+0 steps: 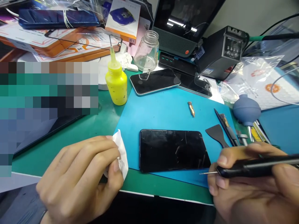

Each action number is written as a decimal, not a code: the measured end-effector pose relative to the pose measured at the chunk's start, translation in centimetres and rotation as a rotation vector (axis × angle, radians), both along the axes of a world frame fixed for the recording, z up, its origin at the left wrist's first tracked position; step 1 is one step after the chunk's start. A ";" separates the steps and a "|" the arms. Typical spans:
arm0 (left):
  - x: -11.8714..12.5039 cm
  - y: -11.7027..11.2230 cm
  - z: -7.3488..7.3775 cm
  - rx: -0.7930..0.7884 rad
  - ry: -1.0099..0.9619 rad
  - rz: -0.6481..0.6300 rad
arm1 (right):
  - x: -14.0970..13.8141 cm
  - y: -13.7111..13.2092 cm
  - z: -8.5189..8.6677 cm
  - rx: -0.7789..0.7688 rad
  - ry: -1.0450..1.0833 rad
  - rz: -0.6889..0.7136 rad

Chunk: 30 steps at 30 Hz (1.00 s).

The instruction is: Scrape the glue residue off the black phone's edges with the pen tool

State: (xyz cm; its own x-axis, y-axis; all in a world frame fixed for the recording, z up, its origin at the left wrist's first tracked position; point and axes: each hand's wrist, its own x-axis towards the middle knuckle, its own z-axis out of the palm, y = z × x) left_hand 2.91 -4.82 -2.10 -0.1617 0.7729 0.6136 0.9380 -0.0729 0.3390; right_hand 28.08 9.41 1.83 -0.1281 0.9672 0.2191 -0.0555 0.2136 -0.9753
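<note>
My left hand (86, 174) is closed around a crumpled white tissue (121, 149), just left of the dark phone. In my right hand (247, 180) lies a black pen-like tool (247, 166) with a thin metal tip pointing left. That tip hovers near the lower right corner of the phone (173, 151), apart from it as far as I can see. The phone lies with a black glossy face up on a blue mat (158, 113), and pale scratches or smears mark its right part. Near my right hand are a dark flat scraper (215, 133) and a dark slim tool (225, 126).
A yellow needle bottle (116, 84), a glass jar (147, 51) and another phone (155, 81) stand or lie behind the mat. A small brass brush tip (191, 109) rests on it. At the right is a blue air blower (247, 109); boxes (122, 20) crowd the back left.
</note>
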 end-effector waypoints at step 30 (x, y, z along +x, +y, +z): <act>-0.1 -0.6 -0.4 -0.052 0.054 0.073 | 0.1 0.0 -0.4 0.145 -0.006 0.031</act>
State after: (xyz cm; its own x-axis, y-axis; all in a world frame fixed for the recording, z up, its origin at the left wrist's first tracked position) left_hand 2.80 -5.40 -2.53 -0.1870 0.7909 0.5826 0.9571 0.0130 0.2895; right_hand 28.20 9.40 1.39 -0.1591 0.9211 0.3554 -0.0580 0.3506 -0.9347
